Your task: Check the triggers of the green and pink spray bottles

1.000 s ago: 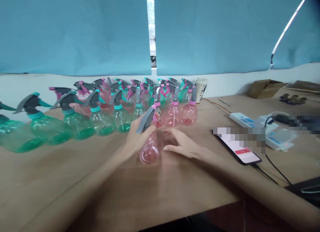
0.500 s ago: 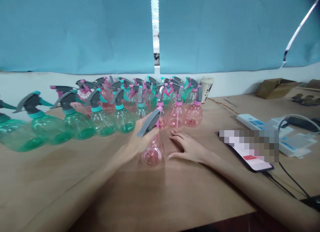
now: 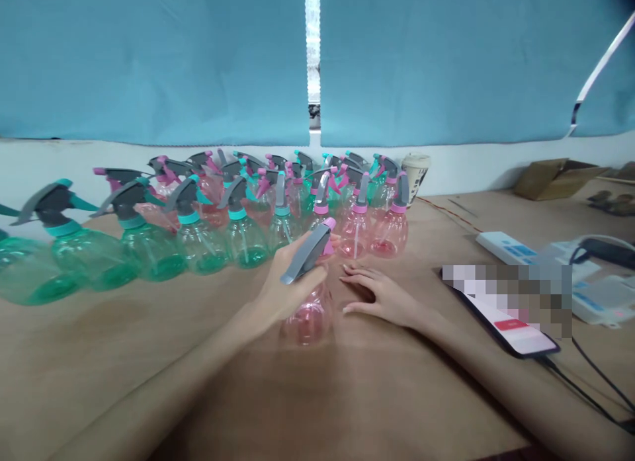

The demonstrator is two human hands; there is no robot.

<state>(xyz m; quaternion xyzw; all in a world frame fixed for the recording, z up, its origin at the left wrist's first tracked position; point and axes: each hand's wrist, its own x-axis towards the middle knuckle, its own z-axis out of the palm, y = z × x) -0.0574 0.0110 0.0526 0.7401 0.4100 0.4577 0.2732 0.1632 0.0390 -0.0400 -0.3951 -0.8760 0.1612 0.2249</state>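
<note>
My left hand (image 3: pixel 292 279) grips the neck of a pink plastic spray bottle (image 3: pixel 307 319), and its grey trigger head (image 3: pixel 307 252) leans up and to the left above my fingers. The bottle's base rests on or just above the table, though I cannot tell which. My right hand (image 3: pixel 381 299) lies flat and empty on the table, just right of that bottle and apart from it. Behind both hands stand rows of pink spray bottles (image 3: pixel 389 236) and green spray bottles (image 3: pixel 151 252) with grey triggers.
The bottles stand on a tan-covered table (image 3: pixel 124 355). To the right lie a phone (image 3: pixel 510 332) with a cable and a white power strip (image 3: pixel 508 249). A paper cup (image 3: pixel 415 176) and a cardboard box (image 3: pixel 555 178) stand at the back, before a blue curtain (image 3: pixel 149 64).
My right hand has moved from the bottle's side to rest flat on the table. My left hand keeps hold of the bottle. The whole view has shifted slightly.
</note>
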